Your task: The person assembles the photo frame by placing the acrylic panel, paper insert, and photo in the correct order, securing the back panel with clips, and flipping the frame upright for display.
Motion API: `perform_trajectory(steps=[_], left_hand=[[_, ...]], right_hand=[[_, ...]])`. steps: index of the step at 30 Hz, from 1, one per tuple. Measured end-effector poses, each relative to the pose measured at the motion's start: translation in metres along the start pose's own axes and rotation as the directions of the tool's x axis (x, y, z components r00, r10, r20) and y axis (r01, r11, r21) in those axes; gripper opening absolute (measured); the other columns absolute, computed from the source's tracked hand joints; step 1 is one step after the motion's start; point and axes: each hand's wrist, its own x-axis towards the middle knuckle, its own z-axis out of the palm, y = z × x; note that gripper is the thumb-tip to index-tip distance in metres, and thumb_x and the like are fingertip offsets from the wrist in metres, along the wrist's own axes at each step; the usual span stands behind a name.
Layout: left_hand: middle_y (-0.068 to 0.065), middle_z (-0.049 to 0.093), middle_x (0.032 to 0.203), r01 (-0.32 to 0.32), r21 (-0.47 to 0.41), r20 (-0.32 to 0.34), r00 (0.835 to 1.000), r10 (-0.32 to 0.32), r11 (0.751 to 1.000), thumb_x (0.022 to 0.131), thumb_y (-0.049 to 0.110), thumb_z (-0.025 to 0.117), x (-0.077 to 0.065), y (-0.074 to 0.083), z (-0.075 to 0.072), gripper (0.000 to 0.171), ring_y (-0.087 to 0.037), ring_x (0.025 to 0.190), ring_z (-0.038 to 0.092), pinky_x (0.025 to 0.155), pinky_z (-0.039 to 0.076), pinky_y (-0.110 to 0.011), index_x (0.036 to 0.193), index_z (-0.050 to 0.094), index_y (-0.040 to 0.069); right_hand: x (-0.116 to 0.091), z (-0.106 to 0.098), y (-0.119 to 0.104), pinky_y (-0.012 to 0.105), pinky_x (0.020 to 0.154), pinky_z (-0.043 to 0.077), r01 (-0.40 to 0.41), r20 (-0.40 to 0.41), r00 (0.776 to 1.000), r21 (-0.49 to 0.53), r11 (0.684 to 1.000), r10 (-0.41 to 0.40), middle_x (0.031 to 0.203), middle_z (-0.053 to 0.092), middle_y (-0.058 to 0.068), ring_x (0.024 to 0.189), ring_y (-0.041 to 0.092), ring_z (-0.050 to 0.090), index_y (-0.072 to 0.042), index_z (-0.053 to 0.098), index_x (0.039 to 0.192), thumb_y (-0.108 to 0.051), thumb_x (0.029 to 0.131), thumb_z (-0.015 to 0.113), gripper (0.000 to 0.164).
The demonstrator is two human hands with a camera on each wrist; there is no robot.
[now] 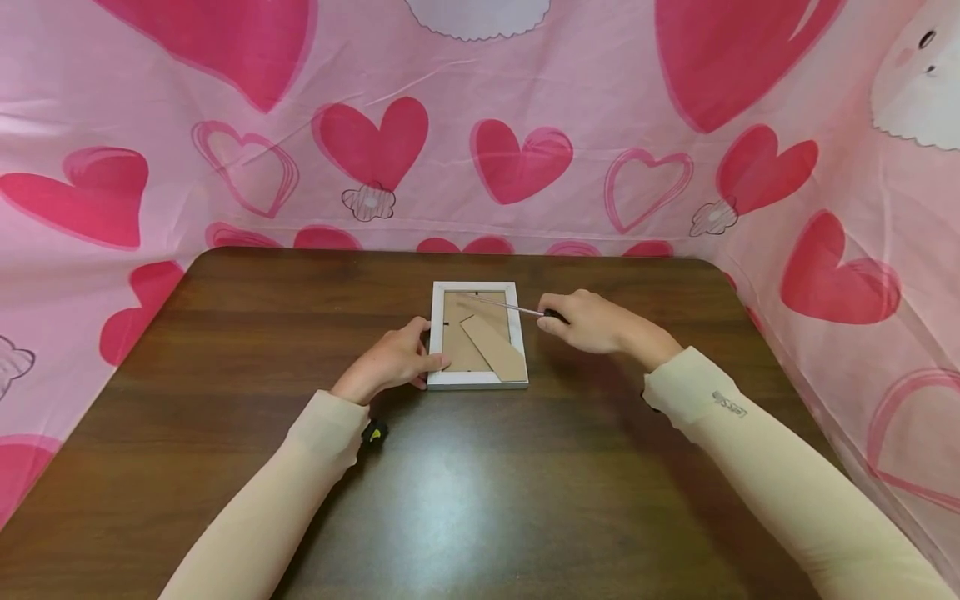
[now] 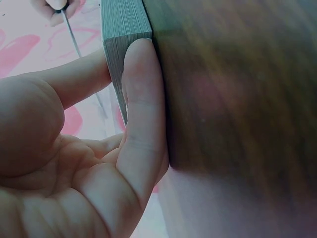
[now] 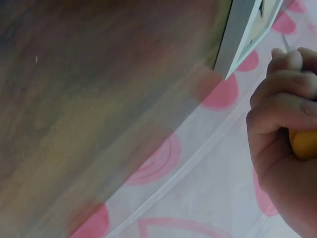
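Picture frame [image 1: 518, 337] lies back-up on the table [image 1: 225, 375], pinched at one side by the left hand [image 1: 393, 357], apparently for steadiness, while the right hand [image 1: 588, 321], grip fully closed round a screwdriver [image 1: 553, 315], seemingly angles it over the backing [image 1: 455, 346].

A dark brown wooden tabletop [image 1: 225, 350] with rounded far corners carries a pale glare [image 1: 435, 517] toward its near side. Pink cloth [image 1: 457, 87] hangs behind it and along both sides, printed with solid red hearts [image 1: 519, 167], outlined hearts [image 1: 648, 187], small grey-striped clouds [image 1: 369, 202] and larger white shapes [image 1: 477, 12] with scalloped edges
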Motion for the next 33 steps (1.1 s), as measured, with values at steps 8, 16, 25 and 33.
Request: perform_trajectory(steps=[8,16,25,33], left_hand=[[-0.015,0.056,0.088,0.012,0.041,-0.003,1.000,-0.012,0.999,0.088,0.028,0.070,-0.001,0.001,-0.001,0.061,-0.021,0.062,0.064,0.067,0.053,-0.035,0.135,0.036,0.009],[-0.015,0.057,0.086,0.010,0.044,0.002,1.000,-0.010,0.999,0.088,0.028,0.071,-0.002,0.001,-0.001,0.061,-0.022,0.061,0.064,0.068,0.052,-0.036,0.134,0.036,0.008],[-0.015,0.057,0.086,0.005,0.032,0.004,1.000,-0.005,0.999,0.088,0.027,0.071,-0.003,0.002,-0.001,0.060,-0.022,0.062,0.064,0.067,0.053,-0.035,0.134,0.037,0.008],[-0.015,0.057,0.087,-0.002,0.024,0.007,1.000,0.001,1.000,0.088,0.027,0.071,-0.002,0.000,-0.002,0.059,-0.021,0.062,0.064,0.067,0.054,-0.035,0.133,0.037,0.008]], right_hand=[[-0.008,0.014,-0.012,0.032,0.056,0.043,0.019,0.018,1.000,-0.002,1.000,-0.019,0.064,0.050,-0.006,0.056,0.010,0.045,-0.022,0.060,0.101,-0.034,0.100,0.050,0.016],[-0.008,0.024,-0.012,0.031,0.053,0.042,0.020,-0.011,1.000,-0.045,0.999,-0.020,0.061,0.048,-0.007,0.055,0.010,0.044,-0.022,0.061,0.097,-0.036,0.101,0.047,0.020],[-0.006,0.029,-0.016,0.031,0.051,0.040,-0.033,0.027,0.999,-0.101,0.994,0.036,0.060,0.043,-0.003,0.055,0.014,0.042,-0.024,0.050,0.081,-0.032,0.101,0.044,0.023],[-0.002,0.031,-0.020,0.033,0.057,0.043,-0.080,0.070,0.994,-0.112,0.990,0.088,0.063,0.047,-0.001,0.060,0.017,0.048,-0.023,0.052,0.081,-0.032,0.101,0.041,0.024]])
